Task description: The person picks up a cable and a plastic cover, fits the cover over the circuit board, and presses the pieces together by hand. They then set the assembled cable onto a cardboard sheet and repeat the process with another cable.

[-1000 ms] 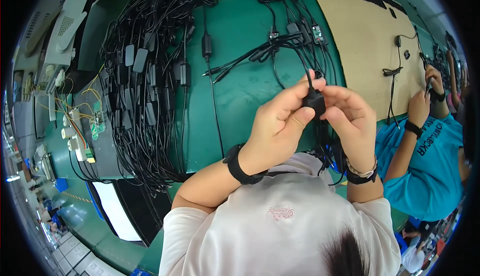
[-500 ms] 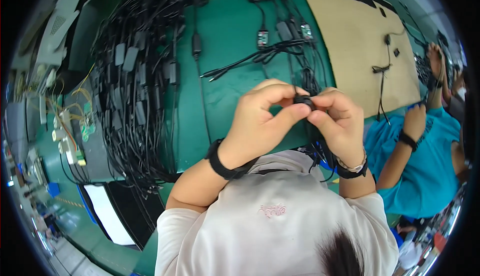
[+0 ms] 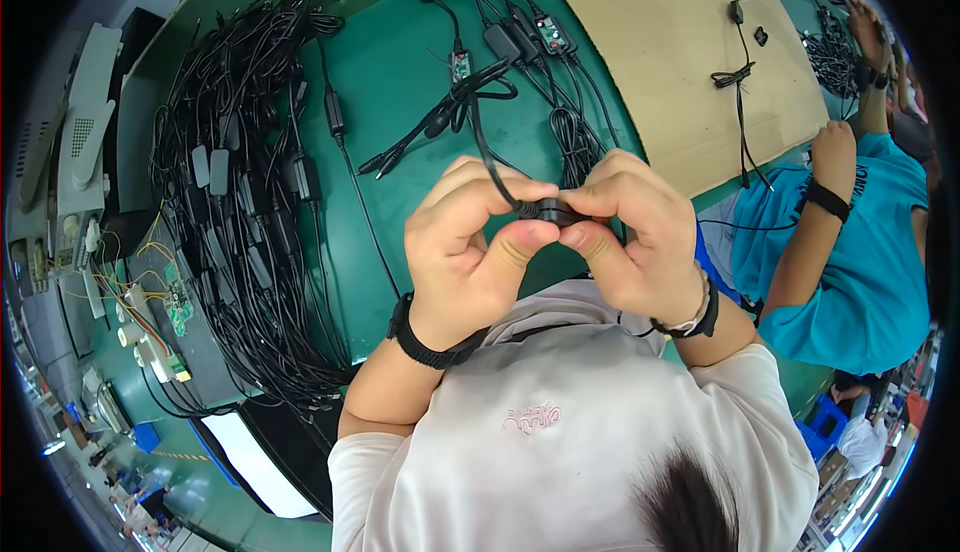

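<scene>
In front of my chest, my left hand (image 3: 462,247) and my right hand (image 3: 640,237) meet, thumbs and forefingers pinched on a small black cable casing (image 3: 549,210). The ribbed end of a black cable (image 3: 482,142) leaves the casing under my left fingers and curves up and away. My right fingers cover the casing's other end. Just beyond my hands lies a tied black cable bundle (image 3: 440,112) with bare plug ends. Two small circuit boards (image 3: 460,65) with cables attached lie farther off, near several black adapter boxes (image 3: 503,44). A coiled black cable (image 3: 573,142) rests behind my right hand.
A large heap of black cables (image 3: 235,202) covers the left of the green table (image 3: 375,42). Cardboard (image 3: 680,62) lies on the right, with a tied cable (image 3: 740,77) on it. A co-worker in a teal shirt (image 3: 860,252) sits close on the right.
The view has shifted, so the table things sit farther left. My hands have turned the casing more level, and its cable now shows arching up from my left fingers.
</scene>
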`<action>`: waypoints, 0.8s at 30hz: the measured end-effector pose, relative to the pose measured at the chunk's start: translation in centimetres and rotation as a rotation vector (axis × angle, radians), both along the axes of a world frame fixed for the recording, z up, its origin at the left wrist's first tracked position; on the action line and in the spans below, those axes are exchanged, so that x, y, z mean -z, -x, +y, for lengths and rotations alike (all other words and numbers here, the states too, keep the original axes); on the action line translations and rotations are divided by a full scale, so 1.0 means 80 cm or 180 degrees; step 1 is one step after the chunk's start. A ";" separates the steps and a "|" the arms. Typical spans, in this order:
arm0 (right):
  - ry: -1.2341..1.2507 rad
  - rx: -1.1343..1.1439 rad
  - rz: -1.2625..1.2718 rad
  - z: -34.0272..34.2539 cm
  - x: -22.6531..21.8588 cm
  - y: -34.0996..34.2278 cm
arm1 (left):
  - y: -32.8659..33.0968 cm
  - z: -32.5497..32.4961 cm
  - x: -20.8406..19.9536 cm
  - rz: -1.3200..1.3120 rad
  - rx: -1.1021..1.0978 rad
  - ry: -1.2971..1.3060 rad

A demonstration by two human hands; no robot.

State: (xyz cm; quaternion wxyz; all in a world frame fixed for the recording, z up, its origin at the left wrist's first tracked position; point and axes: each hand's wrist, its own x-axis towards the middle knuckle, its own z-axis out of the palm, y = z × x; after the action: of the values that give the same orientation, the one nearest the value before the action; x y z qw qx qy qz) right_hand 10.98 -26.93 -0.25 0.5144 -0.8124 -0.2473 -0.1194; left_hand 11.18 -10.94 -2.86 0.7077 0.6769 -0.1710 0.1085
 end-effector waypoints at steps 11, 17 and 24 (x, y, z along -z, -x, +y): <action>-0.2107 -0.0346 0.2012 -0.003 -0.005 0.001 | -0.011 0.006 -0.005 -0.0376 0.0086 -0.0654; -0.2134 -0.0362 0.1966 -0.012 0.009 -0.009 | -0.003 -0.010 -0.016 0.0116 0.0031 -0.0904; -0.1974 -0.0197 0.2058 -0.010 0.002 -0.019 | -0.002 -0.007 -0.013 -0.0619 -0.0152 -0.1857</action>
State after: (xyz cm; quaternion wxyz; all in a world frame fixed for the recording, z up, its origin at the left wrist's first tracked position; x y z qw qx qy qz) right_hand 12.48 -27.72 -0.44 0.7878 -0.6075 -0.0506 0.0876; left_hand 11.33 -11.48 -1.78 0.4611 0.8418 -0.2458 0.1357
